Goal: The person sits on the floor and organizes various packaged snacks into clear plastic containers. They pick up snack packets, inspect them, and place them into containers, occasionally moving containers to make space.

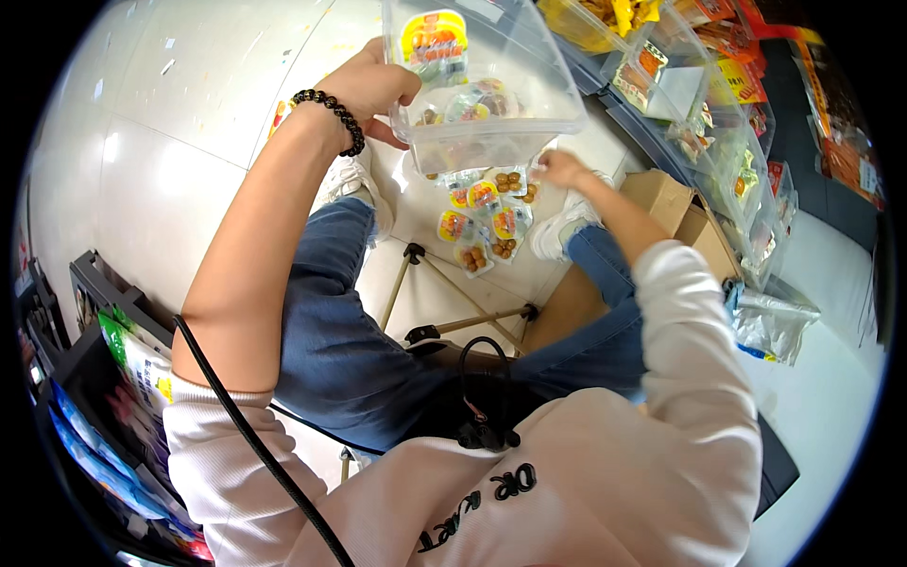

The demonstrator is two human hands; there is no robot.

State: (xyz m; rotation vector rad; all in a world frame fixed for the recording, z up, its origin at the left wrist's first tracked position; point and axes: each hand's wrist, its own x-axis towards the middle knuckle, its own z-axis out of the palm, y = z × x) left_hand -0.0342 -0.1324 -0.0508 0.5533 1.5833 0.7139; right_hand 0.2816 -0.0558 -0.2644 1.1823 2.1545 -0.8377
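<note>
My left hand [377, 86], a dark beaded bracelet at its wrist, grips the left edge of a clear plastic bin [496, 136]. Inside the bin, a packet with a yellow and red label [434, 44] leans near the left wall, and several more packets [482, 103] lie lower down. On the tiled floor between my shoes is a loose pile of small clear snack packets [483, 195], some showing brown round pieces. At the pile's upper right, my right hand [561, 169] has its fingers curled; blur hides whether they hold a packet.
Grey shelving at right carries clear bins [737, 170] of packaged snacks. An open cardboard box [655, 198] stands beside my right shoe [567, 223]. Folding stool legs [468, 290] are below me. Bagged goods [142, 361] fill a dark rack at left. A black cable [241, 418] crosses my left arm.
</note>
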